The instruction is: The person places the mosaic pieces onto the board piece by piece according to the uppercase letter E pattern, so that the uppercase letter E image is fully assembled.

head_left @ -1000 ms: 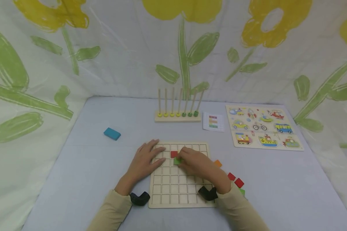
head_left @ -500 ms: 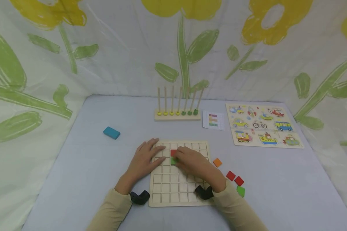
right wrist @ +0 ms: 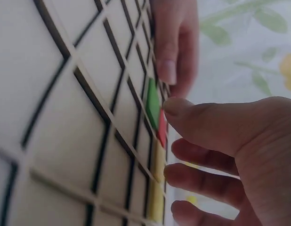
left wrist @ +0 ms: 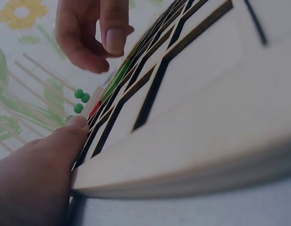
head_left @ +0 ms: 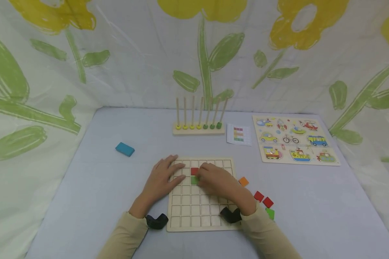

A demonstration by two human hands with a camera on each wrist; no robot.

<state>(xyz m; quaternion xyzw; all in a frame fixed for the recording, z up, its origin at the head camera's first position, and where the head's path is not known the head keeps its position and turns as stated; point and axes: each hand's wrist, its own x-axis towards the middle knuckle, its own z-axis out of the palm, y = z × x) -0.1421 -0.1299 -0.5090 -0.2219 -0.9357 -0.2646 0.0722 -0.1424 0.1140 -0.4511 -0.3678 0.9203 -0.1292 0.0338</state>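
A square wooden grid board [head_left: 195, 210] lies in front of me, with a red tile [head_left: 194, 171] in one cell. A green tile [head_left: 194, 180] lies flat in the cell just below it. My left hand [head_left: 163, 180] rests on the board's left edge, fingers spread. My right hand [head_left: 218, 181] is over the board beside both tiles. In the right wrist view its thumb and fingers are apart, the thumb tip near the red tile, nothing between them. Past the tiles there, a yellowish strip [right wrist: 157, 183] shows on the board; the right hand hides that area in the head view.
Right of the board lie an orange tile [head_left: 244, 181], two red tiles [head_left: 258, 196] and a green tile [head_left: 270, 213]. Behind stand a peg rack [head_left: 199, 132], a pattern card [head_left: 239, 134] and a vehicle puzzle [head_left: 296, 142]. A blue block [head_left: 125, 149] lies at the left.
The green tile, pinched by the right hand at an angle earlier, moved slightly left and now lies in its cell below the red tile. The right fingers have let it go. The left hand stayed put.
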